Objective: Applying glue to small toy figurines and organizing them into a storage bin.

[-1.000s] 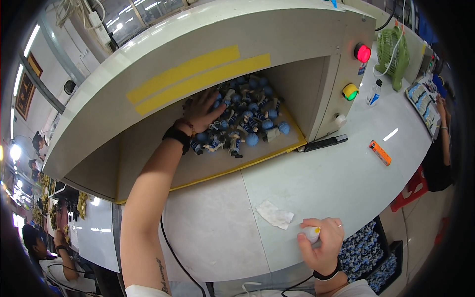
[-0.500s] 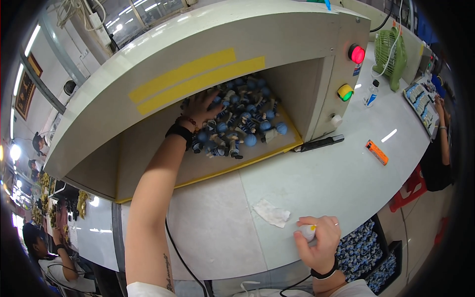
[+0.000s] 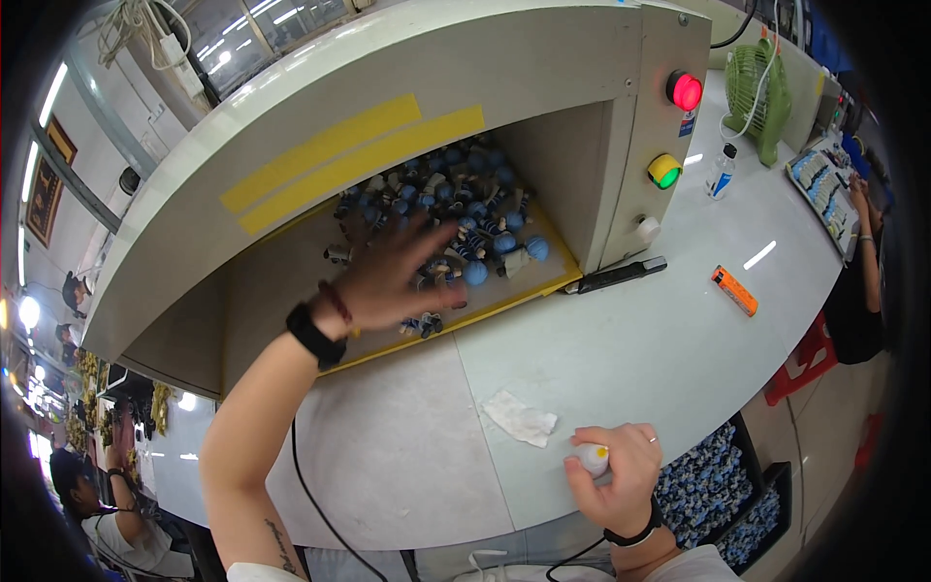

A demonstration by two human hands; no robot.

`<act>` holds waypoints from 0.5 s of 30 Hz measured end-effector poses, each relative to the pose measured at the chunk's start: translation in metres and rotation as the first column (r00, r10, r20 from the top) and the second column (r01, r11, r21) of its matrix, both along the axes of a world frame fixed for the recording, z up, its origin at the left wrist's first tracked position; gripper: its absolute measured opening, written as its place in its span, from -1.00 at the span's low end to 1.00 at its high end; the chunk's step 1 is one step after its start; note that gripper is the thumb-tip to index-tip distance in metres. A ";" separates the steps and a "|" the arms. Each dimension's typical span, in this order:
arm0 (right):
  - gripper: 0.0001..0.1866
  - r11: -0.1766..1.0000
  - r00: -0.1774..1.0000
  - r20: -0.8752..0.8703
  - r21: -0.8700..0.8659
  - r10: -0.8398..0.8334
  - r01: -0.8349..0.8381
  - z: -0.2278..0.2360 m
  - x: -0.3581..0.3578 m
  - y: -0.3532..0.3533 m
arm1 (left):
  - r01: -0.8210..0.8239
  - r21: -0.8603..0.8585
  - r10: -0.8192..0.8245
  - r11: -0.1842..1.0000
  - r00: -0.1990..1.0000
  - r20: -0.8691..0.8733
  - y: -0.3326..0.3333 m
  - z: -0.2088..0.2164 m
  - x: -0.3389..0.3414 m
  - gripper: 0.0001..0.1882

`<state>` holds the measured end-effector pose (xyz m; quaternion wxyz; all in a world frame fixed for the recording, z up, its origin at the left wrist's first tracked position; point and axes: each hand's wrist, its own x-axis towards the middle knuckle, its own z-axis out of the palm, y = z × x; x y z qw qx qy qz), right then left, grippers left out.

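Observation:
Several small figurines (image 3: 475, 273) with round blue heads and blue-white bodies are heaped in the opening of a big cream-coloured machine housing (image 3: 543, 73). My left hand (image 3: 393, 276) hovers at the front of the heap, fingers spread and slightly blurred, hiding part of it. Under its thumb side, a couple of figurines (image 3: 423, 325) lie at the yellow front edge. My right hand (image 3: 621, 470) rests low over the table, wrapped round a rounded white object (image 3: 590, 458) with a yellow spot; its kind is not clear. A crumpled white tissue (image 3: 521, 418) lies beside it.
On the table (image 3: 582, 359) lie a black-handled tool (image 3: 621, 275) and an orange box cutter (image 3: 735, 291). A small bottle (image 3: 721, 173) and a green fan (image 3: 758, 97) stand farther right. Black bins (image 3: 713, 485) of blue pieces sit below. Co-workers sit at both sides.
My left hand has drawn back from inside the heap toward the front edge, and figurines now lie near that edge. My right hand keeps its hold on the white object.

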<state>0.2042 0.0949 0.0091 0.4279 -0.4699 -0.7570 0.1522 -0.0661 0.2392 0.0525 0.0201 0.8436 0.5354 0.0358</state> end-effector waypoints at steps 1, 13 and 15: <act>-0.82 1.000 1.000 -0.005 0.004 -0.001 0.001 0.001 0.000 0.000 | 0.000 0.001 0.000 1.000 1.000 -0.002 -0.016 0.002 0.007 -0.23; -0.81 1.000 1.000 0.010 0.012 0.026 -0.026 -0.009 0.001 0.001 | -0.217 0.037 0.219 0.975 0.975 -0.046 -0.026 -0.018 0.000 -0.29; -0.82 1.000 1.000 0.010 0.015 0.021 -0.021 -0.008 0.002 0.000 | -0.187 0.040 0.187 0.982 0.982 -0.006 -0.019 -0.021 -0.010 -0.31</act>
